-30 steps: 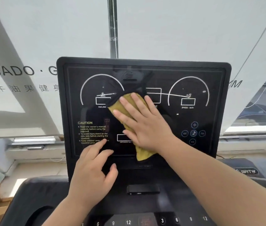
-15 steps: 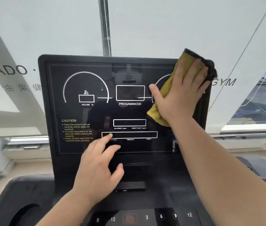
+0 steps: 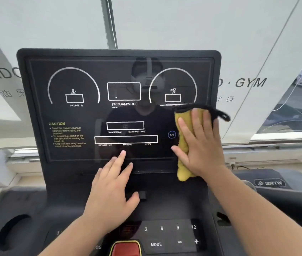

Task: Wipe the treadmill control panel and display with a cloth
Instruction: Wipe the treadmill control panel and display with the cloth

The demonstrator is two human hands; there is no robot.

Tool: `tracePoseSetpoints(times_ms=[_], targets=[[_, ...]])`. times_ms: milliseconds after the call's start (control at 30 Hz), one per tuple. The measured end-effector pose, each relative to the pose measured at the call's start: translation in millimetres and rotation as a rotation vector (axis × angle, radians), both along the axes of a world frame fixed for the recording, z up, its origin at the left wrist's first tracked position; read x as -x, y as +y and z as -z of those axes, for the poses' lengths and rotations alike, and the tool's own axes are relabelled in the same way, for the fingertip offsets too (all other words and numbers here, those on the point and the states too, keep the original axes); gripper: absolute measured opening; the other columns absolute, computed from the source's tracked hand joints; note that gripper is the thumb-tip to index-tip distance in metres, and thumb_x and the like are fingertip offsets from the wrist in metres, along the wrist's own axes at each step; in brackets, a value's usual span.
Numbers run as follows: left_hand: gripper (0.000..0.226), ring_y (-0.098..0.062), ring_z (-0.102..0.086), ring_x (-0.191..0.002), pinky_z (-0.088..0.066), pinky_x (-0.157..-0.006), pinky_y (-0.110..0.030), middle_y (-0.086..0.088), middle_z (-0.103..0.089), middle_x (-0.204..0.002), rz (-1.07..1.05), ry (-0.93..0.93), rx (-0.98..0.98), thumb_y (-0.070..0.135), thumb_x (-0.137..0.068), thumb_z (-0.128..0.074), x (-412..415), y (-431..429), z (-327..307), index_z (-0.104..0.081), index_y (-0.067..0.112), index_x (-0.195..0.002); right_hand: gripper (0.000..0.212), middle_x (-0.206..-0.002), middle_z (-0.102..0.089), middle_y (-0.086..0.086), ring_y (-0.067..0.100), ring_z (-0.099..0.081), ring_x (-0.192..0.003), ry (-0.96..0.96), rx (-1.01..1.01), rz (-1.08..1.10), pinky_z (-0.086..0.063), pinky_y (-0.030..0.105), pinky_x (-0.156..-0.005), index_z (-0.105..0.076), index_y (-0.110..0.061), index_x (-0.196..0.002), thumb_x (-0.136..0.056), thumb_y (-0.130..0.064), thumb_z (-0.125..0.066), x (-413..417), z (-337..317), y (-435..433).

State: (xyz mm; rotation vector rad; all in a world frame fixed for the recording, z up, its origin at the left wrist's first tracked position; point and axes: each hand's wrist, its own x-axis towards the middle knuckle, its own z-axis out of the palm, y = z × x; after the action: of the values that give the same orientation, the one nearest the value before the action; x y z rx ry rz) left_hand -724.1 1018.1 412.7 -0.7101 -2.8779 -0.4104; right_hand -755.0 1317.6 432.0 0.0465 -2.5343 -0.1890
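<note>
The black treadmill display (image 3: 91,115) stands upright in front of me, with white gauge arcs, boxes and a yellow caution text. My right hand (image 3: 200,143) presses a yellow cloth with a black edge (image 3: 182,163) flat against the display's lower right part, fingers straight. My left hand (image 3: 113,193) rests with spread fingers on the bottom frame of the display, fingertips touching the lower edge of the screen. Below it lies the control panel (image 3: 168,235) with number keys, MODE, minus and plus keys.
A red stop button (image 3: 126,249) sits at the bottom centre. A dark cup holder recess (image 3: 12,231) lies at the lower left. Behind the display are a window with white blinds and grey lettering, and a neighbouring machine (image 3: 270,182) to the right.
My right hand has swept the cloth from the display's middle up to its top right corner, then down to the lower right. My left hand has stayed on the bottom frame.
</note>
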Motion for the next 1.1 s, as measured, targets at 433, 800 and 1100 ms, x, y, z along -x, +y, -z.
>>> tracePoseSetpoints(times_ms=[433, 800, 1100], targets=[[0.07, -0.019, -0.015, -0.155, -0.029, -0.117, -0.059, 0.009, -0.008, -0.17, -0.103, -0.093, 0.003, 0.057, -0.078, -0.054, -12.0, 12.1, 4.3, -0.06, 0.022, -0.139, 0.081, -0.172, -0.006, 0.01, 0.039, -0.001, -0.158, -0.003, 0.054, -0.106, 0.001, 0.057, -0.126, -0.019, -0.027, -0.163, -0.097, -0.069, -0.039, 17.0, -19.5, -60.3], [0.069, -0.033, -0.046, -0.135, -0.045, -0.106, -0.057, -0.009, -0.042, -0.157, -0.108, 0.035, -0.018, 0.056, -0.074, -0.05, 6.4, 19.2, -33.5, -0.063, 0.023, -0.133, 0.076, -0.171, -0.008, 0.019, 0.05, -0.002, -0.155, 0.085, 0.112, 0.0, 0.0, 0.065, -0.123, -0.037, -0.025, -0.155, -0.092, -0.066, -0.049, 28.4, -49.1, 9.7], [0.082, -0.03, -0.053, -0.12, -0.05, -0.093, -0.051, -0.005, -0.051, -0.141, -0.207, 0.112, -0.066, 0.048, -0.07, -0.061, 17.5, 38.0, -42.0, -0.048, 0.019, -0.146, 0.088, -0.169, 0.004, 0.025, 0.054, 0.005, -0.153, 0.102, 0.078, 0.073, 0.0, 0.071, -0.12, -0.009, -0.029, -0.164, -0.093, -0.079, -0.026, 75.9, -109.8, -37.4]])
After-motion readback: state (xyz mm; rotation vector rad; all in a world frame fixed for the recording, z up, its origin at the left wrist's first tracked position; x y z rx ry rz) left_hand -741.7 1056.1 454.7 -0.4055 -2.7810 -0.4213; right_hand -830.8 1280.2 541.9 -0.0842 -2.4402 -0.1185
